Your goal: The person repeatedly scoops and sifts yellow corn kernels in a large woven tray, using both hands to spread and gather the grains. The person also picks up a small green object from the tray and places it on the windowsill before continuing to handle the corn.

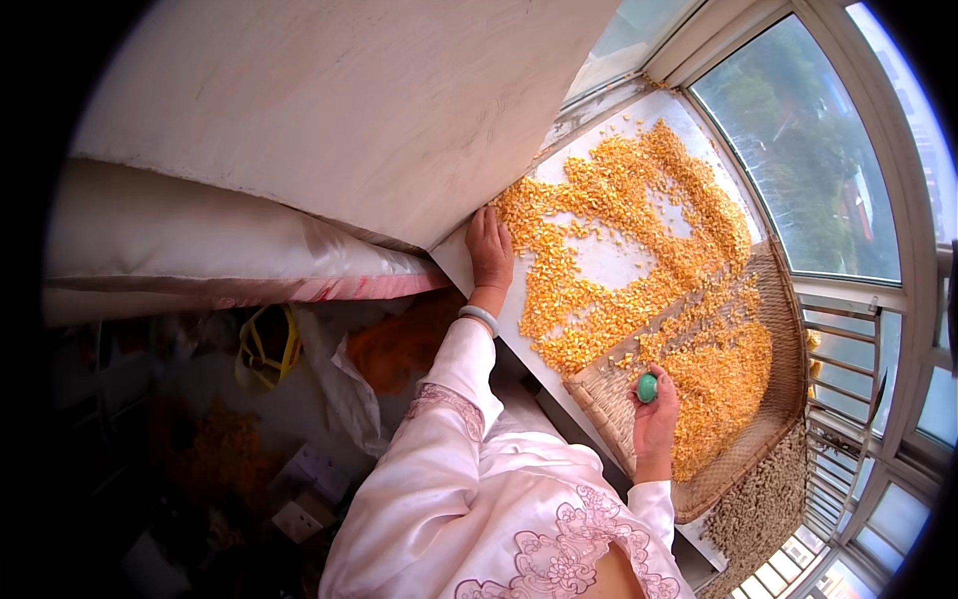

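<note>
My left hand (490, 247) lies flat, palm down, at the left end of a white windowsill slab (614, 262), its fingertips against the edge of the spread yellow corn kernels (554, 307). Nothing shows in its grasp, and a pale bangle (480, 317) circles the wrist. My right hand (656, 419) grips a small green rounded object (647, 388), perhaps a knob or lid; its exact kind is unclear. That hand is above a woven winnowing basket (608, 404), which holds a heap of corn kernels (718, 389). The basket's left side rests over the slab, among the kernels.
A plastered wall (337, 112) rises close by my left hand. Windows (801, 157) and a metal railing (842, 367) border the right side. Small brownish pieces (763, 487) lie beyond the basket. Below left, a yellow strap (269, 352) and boxes (299, 520) sit in shadow.
</note>
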Motion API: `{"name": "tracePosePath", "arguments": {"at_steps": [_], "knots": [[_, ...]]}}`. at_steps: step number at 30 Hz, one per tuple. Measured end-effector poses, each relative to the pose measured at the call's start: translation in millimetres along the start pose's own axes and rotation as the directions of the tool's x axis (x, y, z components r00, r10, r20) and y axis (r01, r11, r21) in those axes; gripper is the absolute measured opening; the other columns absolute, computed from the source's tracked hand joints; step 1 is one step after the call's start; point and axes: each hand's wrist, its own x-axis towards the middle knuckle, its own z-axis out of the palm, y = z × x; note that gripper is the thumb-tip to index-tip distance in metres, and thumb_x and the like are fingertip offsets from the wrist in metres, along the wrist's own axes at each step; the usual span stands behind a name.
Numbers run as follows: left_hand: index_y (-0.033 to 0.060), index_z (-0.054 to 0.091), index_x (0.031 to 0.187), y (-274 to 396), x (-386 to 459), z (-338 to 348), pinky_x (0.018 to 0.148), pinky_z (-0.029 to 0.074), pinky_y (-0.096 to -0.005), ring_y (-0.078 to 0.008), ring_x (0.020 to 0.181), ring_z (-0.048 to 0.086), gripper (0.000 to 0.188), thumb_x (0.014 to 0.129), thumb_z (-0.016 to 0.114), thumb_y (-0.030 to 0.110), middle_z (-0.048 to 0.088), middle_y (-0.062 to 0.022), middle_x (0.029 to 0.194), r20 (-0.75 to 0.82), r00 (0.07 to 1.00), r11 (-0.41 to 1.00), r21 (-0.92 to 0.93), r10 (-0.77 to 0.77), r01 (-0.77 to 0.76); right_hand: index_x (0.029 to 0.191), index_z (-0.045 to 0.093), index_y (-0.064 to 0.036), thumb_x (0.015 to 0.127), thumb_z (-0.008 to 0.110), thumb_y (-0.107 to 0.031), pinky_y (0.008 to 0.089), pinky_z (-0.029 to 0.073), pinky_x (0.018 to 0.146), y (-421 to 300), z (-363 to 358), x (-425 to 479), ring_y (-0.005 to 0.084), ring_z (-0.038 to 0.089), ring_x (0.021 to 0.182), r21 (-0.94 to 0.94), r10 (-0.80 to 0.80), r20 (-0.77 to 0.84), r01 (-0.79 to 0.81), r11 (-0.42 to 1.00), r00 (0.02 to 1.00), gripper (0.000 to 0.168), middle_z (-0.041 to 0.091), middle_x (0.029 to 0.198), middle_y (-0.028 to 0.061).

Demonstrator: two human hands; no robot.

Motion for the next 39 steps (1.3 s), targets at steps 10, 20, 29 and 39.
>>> {"name": "tracePosePath", "arguments": {"at_steps": [10, 20, 29, 39], "knots": [[-0.0028, 0.052, 0.124, 30.9, -13.5, 24.2, 0.104, 0.037, -0.0423, -0.0336, 0.122, 0.047, 0.035, 0.093, 0.05, 0.015, 0.051, -0.0196, 0.128, 0.295, 0.929, 0.966, -0.197, 0.223, -0.169, 0.115, 0.057, -0.003, 0.095, 0.056, -0.032, 0.0298, 0.052, 0.068, -1.4, 5.3, -1.4, 0.0174, 0.061, 0.079, -0.068, -0.009, -0.006, 0.009, 0.998, 1.0, 0.035, 0.06, 0.092, 0.0062], [-0.001, 0.052, 0.127, 5.5, 69.0, 49.4, 0.111, 0.028, -0.0409, -0.0296, 0.131, 0.039, 0.048, 0.088, 0.057, 0.027, 0.049, -0.0153, 0.135, 0.487, 0.741, 0.803, 0.124, 0.463, -0.583, 0.117, 0.055, -0.001, 0.096, 0.055, -0.026, 0.0299, 0.053, 0.068, 3.6, 1.8, -3.0, 0.0182, 0.063, 0.082, -0.011, 0.016, 0.013, -0.016, 1.0, 1.0, 0.033, 0.06, 0.095, 0.0071], [-0.0033, 0.047, 0.129, 25.5, 14.8, 25.9, 0.111, 0.028, -0.0427, -0.0338, 0.132, 0.036, 0.049, 0.09, 0.055, 0.025, 0.044, -0.0204, 0.136, 0.437, 0.852, 0.958, -0.145, 0.288, -0.249, 0.117, 0.055, -0.001, 0.096, 0.056, -0.027, 0.0302, 0.053, 0.068, 2.7, 3.8, -10.0, 0.0183, 0.063, 0.081, 0.013, -0.009, 0.011, 0.009, 1.0, 1.0, 0.033, 0.06, 0.094, 0.007], [-0.0046, 0.046, 0.128, 6.6, 13.3, -3.5, 0.104, 0.035, -0.0449, -0.0376, 0.119, 0.046, 0.043, 0.089, 0.054, 0.013, 0.047, -0.0215, 0.13, 0.194, 0.979, 0.993, 0.084, 0.067, -0.084, 0.115, 0.056, -0.002, 0.095, 0.056, -0.029, 0.0305, 0.052, 0.069, 6.9, 7.0, -10.3, 0.0173, 0.062, 0.08, -0.015, 0.019, 0.005, -0.019, 1.0, 1.0, 0.033, 0.06, 0.094, 0.0065]]}}
